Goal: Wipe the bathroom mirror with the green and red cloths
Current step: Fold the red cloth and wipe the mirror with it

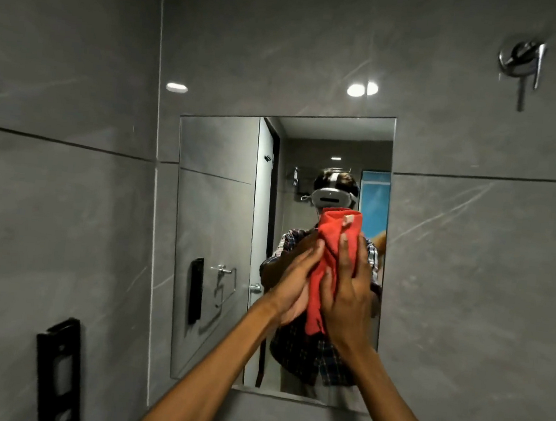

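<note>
A single head-worn camera looks straight ahead and slightly upward, close to a grey tiled wall [468,262]. The frameless rectangular mirror [213,238] sits centre; both forearms reach in from below.

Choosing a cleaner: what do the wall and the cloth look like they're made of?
Wall: likely glossy grey stone-look tile, given grout lines and reflected lamps. Red cloth: soft woven fabric, possibly microfibre; it folds limply.

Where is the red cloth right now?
In the head view, the red cloth is held between both hands, left hand and right hand, in front of the mirror.
</note>
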`<state>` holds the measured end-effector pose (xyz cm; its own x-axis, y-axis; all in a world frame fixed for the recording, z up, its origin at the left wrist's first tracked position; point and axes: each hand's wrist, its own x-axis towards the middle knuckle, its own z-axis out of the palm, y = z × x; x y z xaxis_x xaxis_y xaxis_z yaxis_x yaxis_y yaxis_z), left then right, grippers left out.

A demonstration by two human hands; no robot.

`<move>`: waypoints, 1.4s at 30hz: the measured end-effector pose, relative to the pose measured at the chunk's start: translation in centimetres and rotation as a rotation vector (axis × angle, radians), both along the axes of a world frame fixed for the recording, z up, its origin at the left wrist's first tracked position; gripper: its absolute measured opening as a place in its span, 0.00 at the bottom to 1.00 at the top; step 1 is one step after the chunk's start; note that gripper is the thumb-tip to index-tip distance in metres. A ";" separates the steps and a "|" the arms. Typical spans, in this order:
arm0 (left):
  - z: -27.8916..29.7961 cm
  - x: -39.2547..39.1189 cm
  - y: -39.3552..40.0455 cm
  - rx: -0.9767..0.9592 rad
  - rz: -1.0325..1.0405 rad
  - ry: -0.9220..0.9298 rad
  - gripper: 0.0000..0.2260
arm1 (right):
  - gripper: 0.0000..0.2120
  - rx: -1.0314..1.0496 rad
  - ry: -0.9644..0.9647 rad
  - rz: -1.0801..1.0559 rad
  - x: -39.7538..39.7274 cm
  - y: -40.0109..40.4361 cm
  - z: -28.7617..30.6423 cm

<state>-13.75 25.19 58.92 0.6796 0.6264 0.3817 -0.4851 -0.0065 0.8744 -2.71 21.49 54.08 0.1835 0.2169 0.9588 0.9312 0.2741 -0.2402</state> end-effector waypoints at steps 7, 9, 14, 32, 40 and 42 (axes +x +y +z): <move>0.8 -0.8 7.1 1.012 0.591 0.233 0.24 | 0.43 0.099 0.049 -0.219 3.2 5.9 2.4; -0.5 -3.1 10.8 1.362 0.914 0.308 0.28 | 0.41 0.067 0.037 -0.341 3.8 6.6 3.1; -5.2 -11.2 20.2 1.396 1.409 0.537 0.30 | 0.36 0.029 0.109 -0.529 1.7 9.0 3.4; -6.3 -13.5 22.7 1.244 1.456 0.489 0.31 | 0.38 -0.057 -0.490 -0.407 -4.8 15.2 1.2; -6.4 -13.2 22.6 1.258 1.455 0.473 0.33 | 0.31 0.294 0.397 -0.632 6.1 8.4 8.2; -6.5 -13.4 22.7 1.263 1.451 0.479 0.33 | 0.29 0.357 0.520 -0.633 2.8 10.8 10.9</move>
<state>-27.10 47.91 52.46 0.1631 0.2748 0.9476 0.6859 -0.7220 0.0913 0.06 32.25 65.01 0.5976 -0.3684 0.7122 0.7308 -0.1151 -0.6728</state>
